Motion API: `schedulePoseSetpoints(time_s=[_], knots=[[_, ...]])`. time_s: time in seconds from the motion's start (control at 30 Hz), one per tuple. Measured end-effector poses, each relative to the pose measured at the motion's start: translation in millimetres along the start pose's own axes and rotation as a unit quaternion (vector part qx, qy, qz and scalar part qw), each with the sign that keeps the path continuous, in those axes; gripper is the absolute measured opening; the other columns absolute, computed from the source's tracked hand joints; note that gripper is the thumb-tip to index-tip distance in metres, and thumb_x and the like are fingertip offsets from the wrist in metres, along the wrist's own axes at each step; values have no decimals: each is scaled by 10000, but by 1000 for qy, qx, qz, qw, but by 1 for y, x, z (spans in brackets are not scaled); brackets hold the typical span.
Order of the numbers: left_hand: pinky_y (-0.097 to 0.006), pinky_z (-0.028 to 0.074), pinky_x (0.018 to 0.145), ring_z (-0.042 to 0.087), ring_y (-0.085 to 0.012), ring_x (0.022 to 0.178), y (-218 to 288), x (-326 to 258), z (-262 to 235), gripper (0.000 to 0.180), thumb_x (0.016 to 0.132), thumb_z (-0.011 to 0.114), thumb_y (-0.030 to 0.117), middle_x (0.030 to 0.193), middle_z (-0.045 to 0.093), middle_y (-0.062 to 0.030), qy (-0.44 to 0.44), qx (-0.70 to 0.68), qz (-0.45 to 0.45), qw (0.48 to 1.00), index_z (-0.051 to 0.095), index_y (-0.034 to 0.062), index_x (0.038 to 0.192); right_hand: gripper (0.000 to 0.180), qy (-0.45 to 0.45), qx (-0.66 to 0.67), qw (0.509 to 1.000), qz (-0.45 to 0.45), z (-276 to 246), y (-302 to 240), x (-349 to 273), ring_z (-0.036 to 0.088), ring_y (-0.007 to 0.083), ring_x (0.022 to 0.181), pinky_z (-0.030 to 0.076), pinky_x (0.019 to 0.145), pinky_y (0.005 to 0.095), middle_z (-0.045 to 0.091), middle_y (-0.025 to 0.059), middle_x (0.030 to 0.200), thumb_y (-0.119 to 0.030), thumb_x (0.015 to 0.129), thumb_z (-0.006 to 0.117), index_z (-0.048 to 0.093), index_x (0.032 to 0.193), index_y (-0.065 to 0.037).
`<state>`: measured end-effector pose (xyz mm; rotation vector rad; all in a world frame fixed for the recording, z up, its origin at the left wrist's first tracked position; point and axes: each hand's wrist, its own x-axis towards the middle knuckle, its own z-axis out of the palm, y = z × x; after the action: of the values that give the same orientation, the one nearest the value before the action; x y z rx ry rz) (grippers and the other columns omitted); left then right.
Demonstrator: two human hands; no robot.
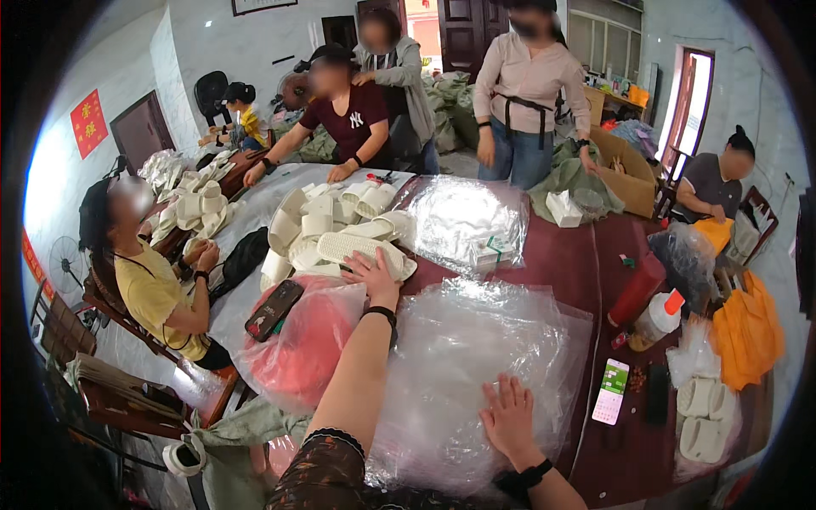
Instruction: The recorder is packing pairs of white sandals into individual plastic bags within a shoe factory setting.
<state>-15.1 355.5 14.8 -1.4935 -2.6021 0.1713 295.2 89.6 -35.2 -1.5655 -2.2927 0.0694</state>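
Beyond the plastic bags (450,365), a slipper (343,244) is touched by the left hand (376,278), fingers apart; on them, the right hand (510,418) is laid spread, perhaps keeping them flat.

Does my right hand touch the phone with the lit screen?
Apart. The head view shows clear plastic and dark red tabletop between the right hand and the phone.
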Motion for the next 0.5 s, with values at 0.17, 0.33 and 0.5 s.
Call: schedulePoseSetpoints(time_s=[0.17,0.33,0.5], knots=[[-674,314,1067,416,-599,1283,-29,44,70,627,1014,399,138,1540,272,-376,136,78,-6,988,218,251,1604,528,11,24,1000,-8,-2,-7,5,358,403,1417,248,1138,610,383,182,1556,-339,907,632,548,1402,-174],[-573,485,962,449,-553,1291,-35,47,57,614,997,433,111,1503,349,-362,118,151,24,981,276,219,1581,543,6,26,1000,-16,-1,-7,3,351,396,1420,248,1136,609,375,179,1560,-340,903,634,537,1411,-173],[-596,455,1004,449,-546,1281,-34,8,-36,487,916,529,63,1391,500,-292,160,-107,158,968,482,106,1399,550,22,24,999,-10,4,-3,1,353,394,1417,254,1128,612,398,184,1537,-326,896,635,530,1410,-162]])
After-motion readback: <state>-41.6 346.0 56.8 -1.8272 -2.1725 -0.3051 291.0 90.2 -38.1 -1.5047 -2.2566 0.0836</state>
